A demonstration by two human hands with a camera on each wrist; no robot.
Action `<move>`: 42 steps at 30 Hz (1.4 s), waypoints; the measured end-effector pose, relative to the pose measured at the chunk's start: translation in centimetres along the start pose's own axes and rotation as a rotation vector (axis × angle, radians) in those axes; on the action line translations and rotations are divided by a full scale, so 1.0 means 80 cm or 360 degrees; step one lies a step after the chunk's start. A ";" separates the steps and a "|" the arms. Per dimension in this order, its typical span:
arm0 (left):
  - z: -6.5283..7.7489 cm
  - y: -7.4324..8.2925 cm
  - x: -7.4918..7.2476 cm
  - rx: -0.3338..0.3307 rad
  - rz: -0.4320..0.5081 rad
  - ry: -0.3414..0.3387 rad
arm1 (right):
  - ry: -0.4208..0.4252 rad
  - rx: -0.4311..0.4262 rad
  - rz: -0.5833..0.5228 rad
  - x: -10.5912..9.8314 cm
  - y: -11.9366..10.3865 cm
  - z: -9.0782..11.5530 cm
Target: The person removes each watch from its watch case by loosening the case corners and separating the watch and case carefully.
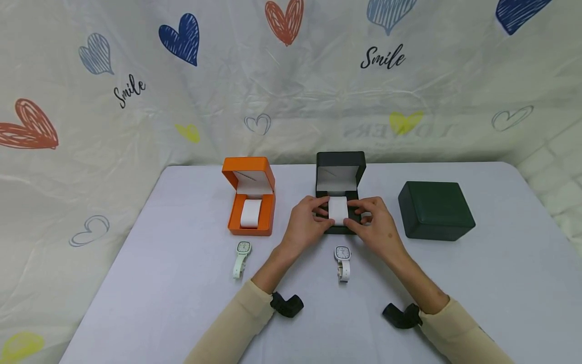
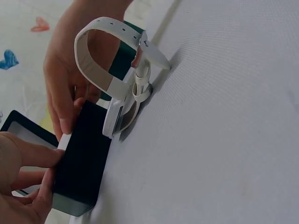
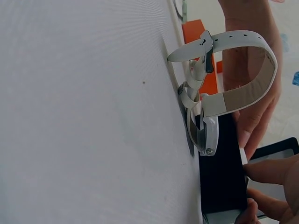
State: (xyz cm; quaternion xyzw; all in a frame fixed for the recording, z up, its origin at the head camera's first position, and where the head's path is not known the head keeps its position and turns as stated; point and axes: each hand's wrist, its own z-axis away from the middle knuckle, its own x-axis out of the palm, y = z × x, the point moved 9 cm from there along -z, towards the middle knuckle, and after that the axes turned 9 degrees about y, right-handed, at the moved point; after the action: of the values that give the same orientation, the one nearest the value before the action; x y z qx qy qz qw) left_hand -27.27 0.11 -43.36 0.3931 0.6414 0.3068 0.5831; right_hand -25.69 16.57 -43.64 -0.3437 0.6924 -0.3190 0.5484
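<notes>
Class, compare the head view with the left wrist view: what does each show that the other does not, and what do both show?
Only the head view shows the orange box, the pale green watch and the dial of the white watch.

Only the left wrist view shows the holes in that watch's strap.

Both show the white watch, the black box with its lid open, the left hand and right hand touching the white cushion, and the dark green box, partly hidden in the left wrist view.
</notes>
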 end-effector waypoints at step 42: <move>-0.001 -0.017 -0.001 0.0001 -0.0136 0.0011 | -0.0101 -0.0033 0.0030 -0.002 -0.003 -0.002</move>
State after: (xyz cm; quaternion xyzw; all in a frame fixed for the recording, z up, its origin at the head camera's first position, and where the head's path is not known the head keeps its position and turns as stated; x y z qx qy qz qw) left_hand -27.53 -0.61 -44.49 0.3643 0.6598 0.2828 0.5933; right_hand -25.76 16.60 -43.34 -0.3529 0.6810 -0.2955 0.5695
